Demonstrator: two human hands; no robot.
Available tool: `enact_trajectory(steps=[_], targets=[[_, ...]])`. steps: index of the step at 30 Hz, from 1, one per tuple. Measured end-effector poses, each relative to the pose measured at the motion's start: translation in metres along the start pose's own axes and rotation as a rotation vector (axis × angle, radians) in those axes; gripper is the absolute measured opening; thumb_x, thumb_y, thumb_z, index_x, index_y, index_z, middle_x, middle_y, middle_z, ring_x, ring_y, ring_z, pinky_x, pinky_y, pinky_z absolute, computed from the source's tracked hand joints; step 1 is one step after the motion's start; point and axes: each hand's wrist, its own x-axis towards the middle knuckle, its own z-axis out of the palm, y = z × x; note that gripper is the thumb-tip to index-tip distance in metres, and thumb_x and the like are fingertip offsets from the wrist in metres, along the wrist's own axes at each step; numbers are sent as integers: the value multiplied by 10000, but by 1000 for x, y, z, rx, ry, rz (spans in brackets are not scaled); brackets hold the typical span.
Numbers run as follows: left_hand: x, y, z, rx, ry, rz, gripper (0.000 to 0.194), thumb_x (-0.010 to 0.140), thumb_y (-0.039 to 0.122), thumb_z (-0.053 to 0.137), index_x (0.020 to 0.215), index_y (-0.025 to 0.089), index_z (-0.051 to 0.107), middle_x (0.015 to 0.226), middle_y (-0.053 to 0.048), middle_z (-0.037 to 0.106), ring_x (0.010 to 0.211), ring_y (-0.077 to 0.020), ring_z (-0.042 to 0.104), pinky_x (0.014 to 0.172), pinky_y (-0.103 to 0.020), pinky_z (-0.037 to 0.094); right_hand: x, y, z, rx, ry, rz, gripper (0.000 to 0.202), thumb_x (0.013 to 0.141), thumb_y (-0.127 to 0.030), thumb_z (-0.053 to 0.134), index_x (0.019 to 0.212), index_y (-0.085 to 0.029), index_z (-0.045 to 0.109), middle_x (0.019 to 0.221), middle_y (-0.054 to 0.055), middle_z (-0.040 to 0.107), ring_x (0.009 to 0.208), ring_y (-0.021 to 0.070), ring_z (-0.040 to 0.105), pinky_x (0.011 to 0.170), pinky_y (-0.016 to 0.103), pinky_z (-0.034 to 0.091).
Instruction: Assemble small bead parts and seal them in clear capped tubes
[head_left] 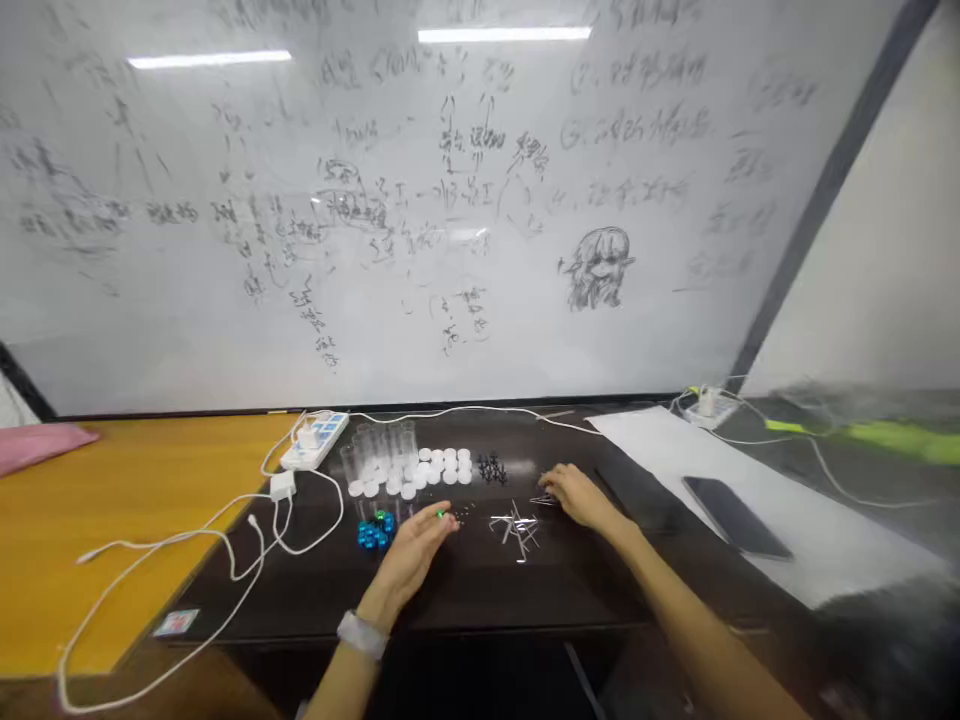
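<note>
My left hand, with a white band on its wrist, pinches a small shiny green ball between thumb and fingers. Beside it on the dark tabletop sits a cluster of metallic blue balls with a green one among them. Tiny specks lie just past the left fingertips. My right hand reaches down to the table with its fingertips drawn together near a few thin silver sticks; what is between them is too small to make out. Between the hands lies a loose pile of thin, clear or silvery sticks.
Clear tubes, white round caps and small black pronged pieces stand behind the hands. At left are a power strip and white cables. A phone lies on white paper at right. A whiteboard rises behind.
</note>
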Motion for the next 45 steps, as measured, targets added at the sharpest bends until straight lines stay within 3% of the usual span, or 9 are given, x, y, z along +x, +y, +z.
enact_trajectory(steps=[4,8,18,21,24,28,31,38,45], targets=[[-2,-3,-3,82,11,25,455,699,323,873,1094,151,730,949,-91,763,885,-175,708,912,-283,515,18,6,-7,5,-136,-45,169,893,-112,561,934,-190,706,974,95,658,947,232,585,849,290,399],[-1,-7,-5,146,19,28,495,668,359,886,1090,152,731,936,-88,761,870,-185,709,888,-296,522,25,10,-9,45,-161,-64,137,853,-89,603,804,-196,673,898,77,642,873,217,586,753,257,393],[2,-11,-6,93,24,17,506,636,337,907,1064,165,699,959,-93,771,914,-198,720,909,-311,522,24,1,-18,261,-9,-67,210,929,-173,460,964,-199,666,936,68,701,894,215,615,830,316,460],[3,-13,-7,82,25,41,429,629,314,912,968,152,705,937,-96,777,889,-193,723,907,-311,523,26,-16,-12,479,121,-23,242,937,-273,482,992,-197,706,1016,90,732,947,242,656,884,371,483],[4,-15,-7,115,11,80,407,646,315,901,967,136,724,957,-114,778,901,-201,721,917,-322,522,34,-56,-2,728,235,6,285,943,-373,502,921,-201,728,955,73,749,925,242,680,881,374,500],[3,-15,-5,153,-3,141,410,660,321,888,998,141,743,988,-120,778,948,-230,717,927,-352,529,45,-124,18,970,170,-69,280,935,-422,562,958,-196,725,935,58,747,864,219,680,786,322,521],[2,-16,-2,184,18,158,415,657,335,886,1004,150,752,978,-115,783,943,-245,722,922,-374,537,48,-155,33,1043,244,-55,266,919,-411,593,893,-187,735,849,53,734,767,198,663,702,291,508],[0,-17,-1,249,-27,150,416,671,351,874,1011,141,759,1009,-133,784,967,-272,726,933,-395,542,42,-162,41,846,492,-77,205,919,-321,599,858,-195,750,727,21,633,586,139,500,569,260,404],[0,-17,-1,241,-33,120,450,658,375,880,1016,135,753,997,-139,784,951,-280,732,922,-400,545,40,-164,43,782,543,-68,204,932,-306,580,873,-195,741,736,18,623,596,140,497,590,263,404]])
